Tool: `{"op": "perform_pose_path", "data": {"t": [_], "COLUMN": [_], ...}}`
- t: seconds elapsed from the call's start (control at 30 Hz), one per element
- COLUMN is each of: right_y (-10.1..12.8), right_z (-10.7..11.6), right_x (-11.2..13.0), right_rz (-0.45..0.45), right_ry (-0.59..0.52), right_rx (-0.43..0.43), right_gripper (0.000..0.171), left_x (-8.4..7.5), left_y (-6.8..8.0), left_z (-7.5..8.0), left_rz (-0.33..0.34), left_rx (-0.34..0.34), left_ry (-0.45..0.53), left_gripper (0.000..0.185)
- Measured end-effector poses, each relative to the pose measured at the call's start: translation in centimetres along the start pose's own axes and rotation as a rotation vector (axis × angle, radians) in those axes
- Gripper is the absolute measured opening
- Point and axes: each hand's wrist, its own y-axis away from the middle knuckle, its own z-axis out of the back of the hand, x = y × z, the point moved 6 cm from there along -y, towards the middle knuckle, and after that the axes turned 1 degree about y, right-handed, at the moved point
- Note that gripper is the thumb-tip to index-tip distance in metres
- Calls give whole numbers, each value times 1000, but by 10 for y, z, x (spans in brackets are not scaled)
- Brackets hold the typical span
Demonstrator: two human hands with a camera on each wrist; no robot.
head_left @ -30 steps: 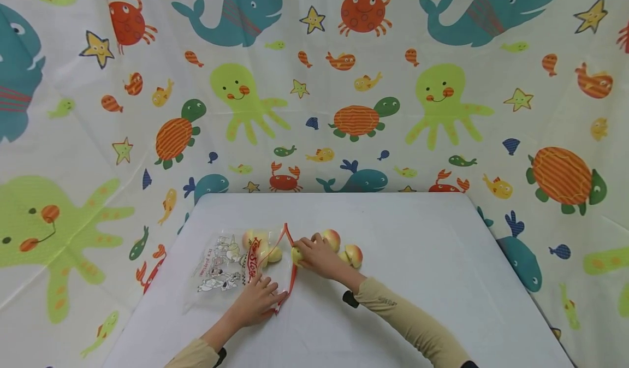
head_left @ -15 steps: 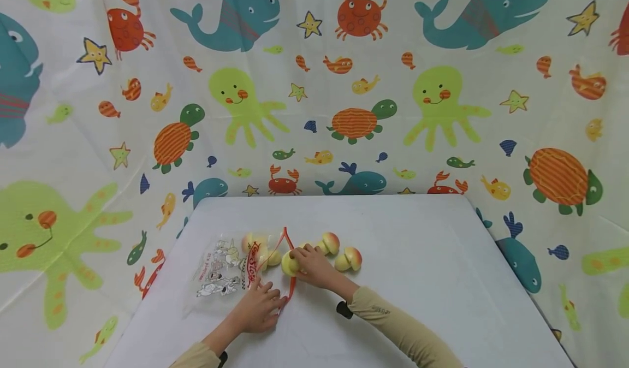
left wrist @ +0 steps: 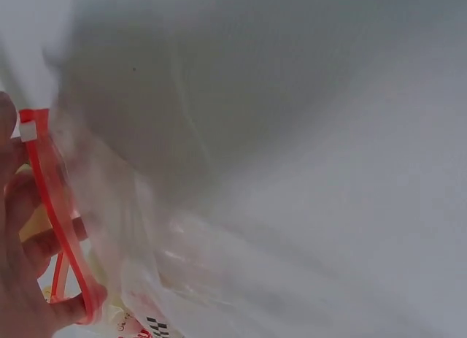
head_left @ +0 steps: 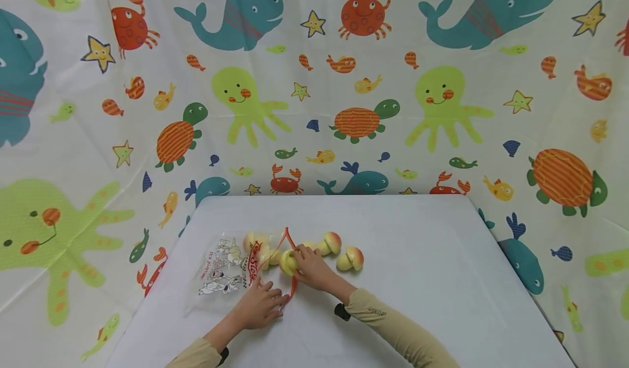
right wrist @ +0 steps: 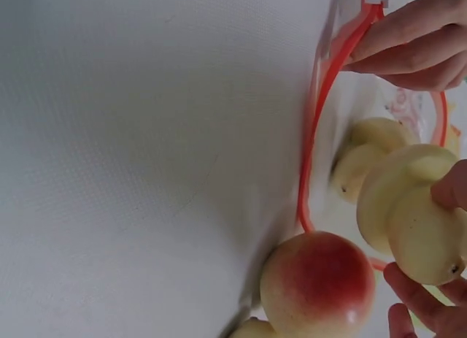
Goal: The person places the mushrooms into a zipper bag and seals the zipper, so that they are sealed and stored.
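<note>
Right hand [head_left: 313,269]: grips a mushroom piece [right wrist: 416,210]
Left hand [head_left: 257,305]: holds red bag rim [left wrist: 52,206]
Mushroom piece: looks light, smooth; pinch its waist

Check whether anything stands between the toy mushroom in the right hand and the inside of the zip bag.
Nothing visible blocks the open mouth of the zip bag, where the right hand holds the toy mushroom. Just beyond, the other mushrooms lie inside near the mouth and may limit how deep it goes.
</note>
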Motion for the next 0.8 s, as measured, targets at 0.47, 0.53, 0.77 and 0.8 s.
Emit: {"op": "perform_pose_path", "data": {"t": [0.47, 0.53, 0.77, 0.8], "right_y": [0, 0, 0, 0], "right_z": [-6, -6, -6, -6], "right_x": [5, 6, 8, 9], "right_rz": [1, 1, -8, -12], "right_ry": [116, 106, 101, 98], "right_rx": [19, 16, 7, 2], "right_gripper": [37, 36, 36, 37], "left_x": [-1, -2, -4, -5], "left_y": [-2, -2, -3, -3], "left_z": [-2, -3, -3, -2], "left_rz": [0, 11, 36, 34], "left_rx": [17, 18, 38, 35], "left_ry": [-29, -21, -3, -7], "left_gripper": [43, 44, 41, 41]}}
